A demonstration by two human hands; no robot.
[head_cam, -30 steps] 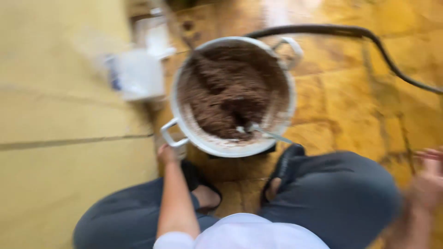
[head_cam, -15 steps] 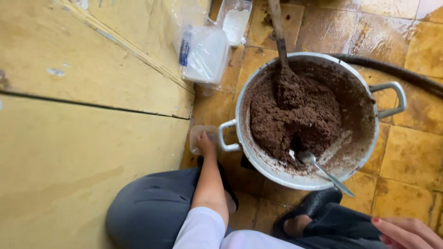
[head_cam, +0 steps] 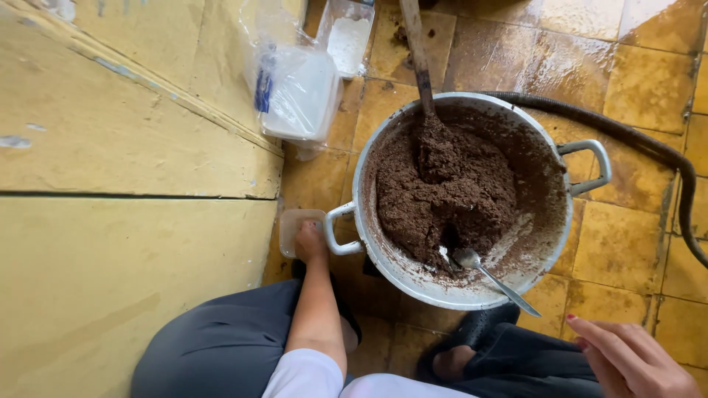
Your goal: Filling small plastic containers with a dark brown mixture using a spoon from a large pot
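Note:
A large metal pot (head_cam: 549, 254) with two handles sits on the yellow tiled floor, filled with a dark brown paste (head_cam: 442, 191). A metal spoon (head_cam: 490, 276) leans on its near rim and a wooden stirrer (head_cam: 418, 55) stands in the paste at the far side. My left hand (head_cam: 310, 242) rests on a small clear plastic container (head_cam: 293, 225) on the floor beside the pot's left handle. My right hand (head_cam: 627, 357) hovers at the lower right with fingers apart, holding nothing.
A clear bag of stacked plastic containers (head_cam: 295, 92) lies by the yellow wall (head_cam: 110, 221). A container of white powder (head_cam: 346, 37) is behind it. A dark hose (head_cam: 649, 147) curves along the floor at right. My knees and dark sandals (head_cam: 479, 328) are below the pot.
The view has swung and steadied, so the pot now sits centre right. My left hand stays at the small container by the pot handle; my right hand has risen further into view.

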